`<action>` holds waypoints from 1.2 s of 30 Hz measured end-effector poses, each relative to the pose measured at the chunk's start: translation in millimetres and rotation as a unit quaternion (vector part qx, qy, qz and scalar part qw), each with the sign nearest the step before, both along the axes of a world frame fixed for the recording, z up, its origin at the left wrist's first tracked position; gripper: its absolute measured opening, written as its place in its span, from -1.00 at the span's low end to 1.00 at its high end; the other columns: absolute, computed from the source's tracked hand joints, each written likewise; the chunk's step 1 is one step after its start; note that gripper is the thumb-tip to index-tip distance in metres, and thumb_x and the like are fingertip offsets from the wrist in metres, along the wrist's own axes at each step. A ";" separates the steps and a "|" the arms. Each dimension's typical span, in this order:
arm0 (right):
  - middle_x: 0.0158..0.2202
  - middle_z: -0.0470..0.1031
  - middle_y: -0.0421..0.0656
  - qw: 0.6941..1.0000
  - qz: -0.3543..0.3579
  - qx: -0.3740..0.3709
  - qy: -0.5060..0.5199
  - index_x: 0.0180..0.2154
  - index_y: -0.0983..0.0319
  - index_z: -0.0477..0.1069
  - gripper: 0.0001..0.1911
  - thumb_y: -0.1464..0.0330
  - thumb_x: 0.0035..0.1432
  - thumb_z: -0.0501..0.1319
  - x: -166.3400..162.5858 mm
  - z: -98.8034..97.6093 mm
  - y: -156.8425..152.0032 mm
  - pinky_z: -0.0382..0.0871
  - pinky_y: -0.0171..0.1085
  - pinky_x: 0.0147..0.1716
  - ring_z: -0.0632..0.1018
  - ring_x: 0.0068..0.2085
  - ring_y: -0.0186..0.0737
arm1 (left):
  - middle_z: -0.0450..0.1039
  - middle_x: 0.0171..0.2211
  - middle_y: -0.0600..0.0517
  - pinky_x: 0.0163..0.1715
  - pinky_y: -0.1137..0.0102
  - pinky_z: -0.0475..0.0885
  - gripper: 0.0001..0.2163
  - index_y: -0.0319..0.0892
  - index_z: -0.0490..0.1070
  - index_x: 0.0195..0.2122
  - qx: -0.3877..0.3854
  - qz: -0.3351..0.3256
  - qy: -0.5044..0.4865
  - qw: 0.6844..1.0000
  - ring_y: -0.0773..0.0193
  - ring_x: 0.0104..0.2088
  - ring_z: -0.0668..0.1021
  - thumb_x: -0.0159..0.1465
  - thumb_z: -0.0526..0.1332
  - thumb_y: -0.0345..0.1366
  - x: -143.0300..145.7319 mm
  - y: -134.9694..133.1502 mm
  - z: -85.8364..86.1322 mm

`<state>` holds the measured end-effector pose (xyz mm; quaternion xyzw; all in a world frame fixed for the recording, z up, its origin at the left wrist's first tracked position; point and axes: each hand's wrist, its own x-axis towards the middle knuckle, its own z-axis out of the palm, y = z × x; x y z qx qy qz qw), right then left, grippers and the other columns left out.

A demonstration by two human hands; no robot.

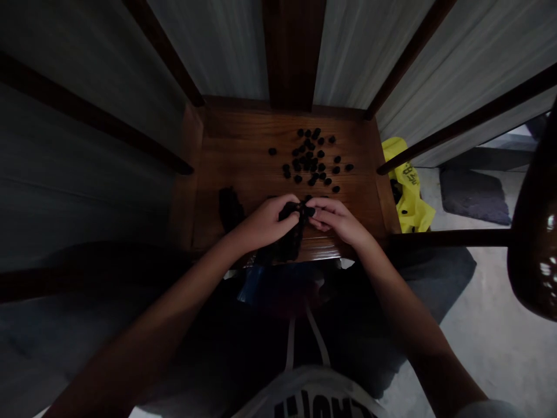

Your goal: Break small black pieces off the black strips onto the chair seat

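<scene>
My left hand [272,219] is closed around a black, lumpy strip [292,242] that hangs down over the front of the wooden seat [243,136]. Pinched in the fingertips of my right hand [337,219] is a small black piece [310,212], right against the strip; whether it is joined to it I cannot tell. Just beyond both hands, several small round black pieces [310,159] lie scattered on the wood. A dark bundle [230,210] rests on the seat, left of my left hand. Dim light hides the finer details.
Wooden bars [161,52] rise around the seat. On the floor at the right sits a yellow bag [407,188] near a dark flat slab [474,196]. A glossy dark rounded object [537,261] stands at the far right. A blue plastic item [265,284] is below the front edge.
</scene>
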<state>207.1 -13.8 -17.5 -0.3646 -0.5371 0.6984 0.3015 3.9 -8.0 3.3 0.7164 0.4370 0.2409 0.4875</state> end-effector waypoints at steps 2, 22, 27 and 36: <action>-0.55 0.20 -0.32 1.000 -0.007 0.024 -0.015 -0.26 0.26 0.37 -0.79 0.23 0.21 0.18 0.4 -1.6 1.4 -0.01 -0.41 -0.58 0.20 -0.55 -0.46 | 0.43 -0.10 0.01 -0.01 0.32 0.37 -0.74 -0.15 0.31 -0.02 0.048 0.004 -0.015 0.999 0.24 -0.06 0.48 0.25 0.09 -0.36 -2.3 -0.3 2.5; -0.59 0.24 -0.31 0.972 0.070 0.156 -0.160 -0.50 0.30 0.39 -0.82 0.44 0.10 0.08 7.5 14.7 5.2 0.09 -0.40 -0.49 0.26 -0.50 -0.44 | 0.37 -0.46 0.05 -0.41 0.37 0.22 -0.78 -0.19 0.28 -0.35 0.105 -0.155 0.171 0.967 0.29 -0.44 0.44 0.40 -0.05 -0.28 4.2 -15.4 -0.1; -0.61 0.27 -0.30 0.993 0.090 0.049 -0.057 -0.49 0.31 0.41 -0.82 0.45 0.02 0.05 10.3 5.6 5.6 0.03 -0.42 -0.57 0.22 -0.56 -0.47 | 0.30 -0.51 0.10 -0.39 0.41 0.22 -0.74 -0.19 0.26 -0.43 0.050 -0.158 0.066 0.984 0.36 -0.46 0.38 0.39 -0.07 -0.31 4.6 -14.4 5.7; -0.70 0.12 -0.35 0.966 0.067 -0.188 0.165 -0.54 0.31 0.35 -0.88 0.44 -0.18 0.06 -8.6 -16.8 -9.8 -0.17 -0.47 -0.72 -0.03 -0.69 -0.55 | 0.01 -0.71 0.18 -0.63 0.46 0.01 -0.73 -0.18 0.08 -0.67 -0.198 -0.095 -0.152 0.964 0.48 -0.66 0.10 0.16 0.04 -0.37 9.9 -16.7 5.4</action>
